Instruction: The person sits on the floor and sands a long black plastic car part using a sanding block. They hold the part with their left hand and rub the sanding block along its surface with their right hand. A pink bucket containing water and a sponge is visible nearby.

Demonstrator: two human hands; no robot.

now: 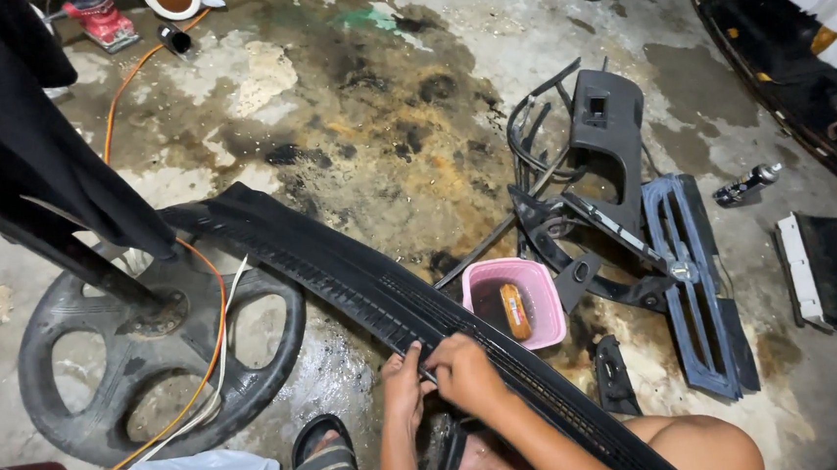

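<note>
A long black ribbed plastic car panel [343, 279] lies slanted across my lap, running from upper left to lower right. My left hand [404, 383] grips its near edge from below. My right hand [464, 371] presses on its grooved top, fingers curled as if holding something small against it; what that is I cannot tell. Just beyond the panel stands a pink plastic tub [521, 301] with dark water and an orange block in it.
A round black stand base [152, 357] with an orange cable lies at left. Black car trim parts [608, 133] and a blue grille [697, 284] lie at right. A spray can [749, 184], a bumper [790, 72] and a red sander [101, 20] sit farther off on the wet stained concrete.
</note>
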